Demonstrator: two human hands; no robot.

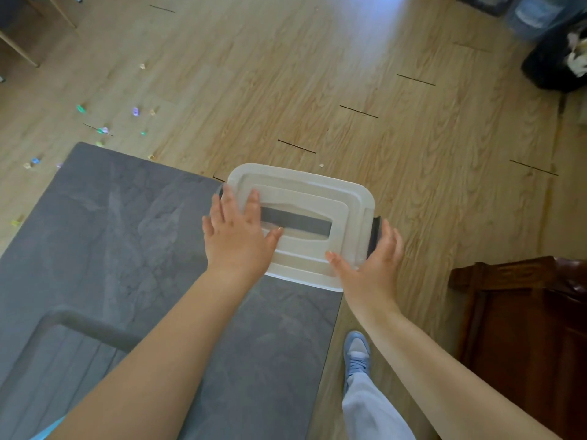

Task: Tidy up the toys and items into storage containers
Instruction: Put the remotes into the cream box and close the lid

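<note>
A white translucent storage container (305, 198) with its lid on sits at the far right corner of the grey table (127, 233). A dark grey handle strip (298, 224) lies in the lid's recess, and a dark latch (374, 236) shows on its right end. My left hand (236, 236) lies flat on the left side of the lid, fingers spread. My right hand (371, 265) cups the container's right near corner beside the latch. Several small colourful toys (104, 130) lie scattered on the wooden floor at the left.
A dark wooden cabinet (521, 328) stands at the right. A black bag (556, 61) sits on the floor at the top right. Wooden furniture legs (19, 49) stand at the top left. My foot in a blue shoe (357, 354) is beside the table's edge.
</note>
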